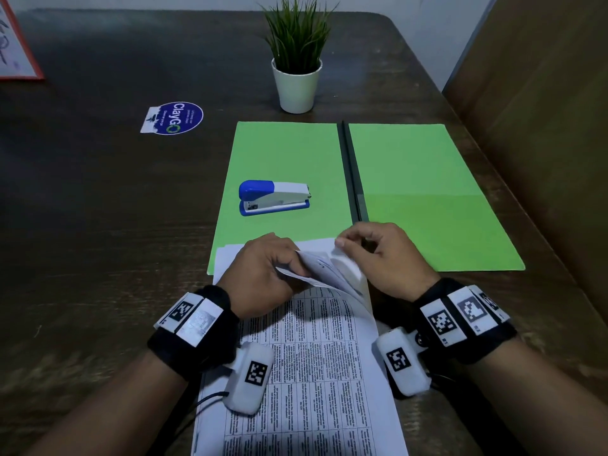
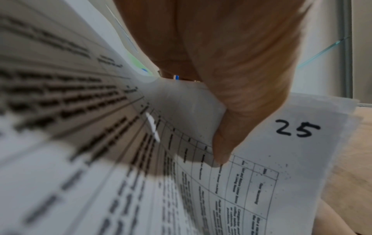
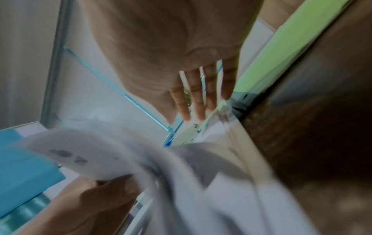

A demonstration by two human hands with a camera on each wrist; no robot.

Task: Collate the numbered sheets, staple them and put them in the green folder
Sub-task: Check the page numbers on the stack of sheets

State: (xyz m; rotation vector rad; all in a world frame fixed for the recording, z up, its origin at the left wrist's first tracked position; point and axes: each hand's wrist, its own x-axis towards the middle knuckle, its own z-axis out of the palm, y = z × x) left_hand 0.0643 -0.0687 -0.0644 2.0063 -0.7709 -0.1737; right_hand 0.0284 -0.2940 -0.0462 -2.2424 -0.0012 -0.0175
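A stack of printed sheets [image 1: 306, 373] lies on the table in front of me, its far end resting on the open green folder [image 1: 289, 153]. A blue and white stapler [image 1: 274, 197] sits on the folder's left flap. My left hand [image 1: 289, 261] grips the curled-up far corners of several sheets. In the left wrist view my thumb [image 2: 231, 127] presses on a sheet marked 25 [image 2: 292, 159]. My right hand [image 1: 345, 245] pinches the raised corner of a sheet between thumb and forefinger. The right wrist view is blurred and shows curled sheets [image 3: 120, 151] and the folder's edge [image 3: 281, 47].
A potted plant [image 1: 297, 83] stands just behind the folder. A round blue sticker [image 1: 174, 118] lies on the dark wooden table [image 1: 98, 225] to the left. A red-framed board [image 1: 16, 44] is at the far left corner. A wooden partition [image 1: 543, 126] borders the right side.
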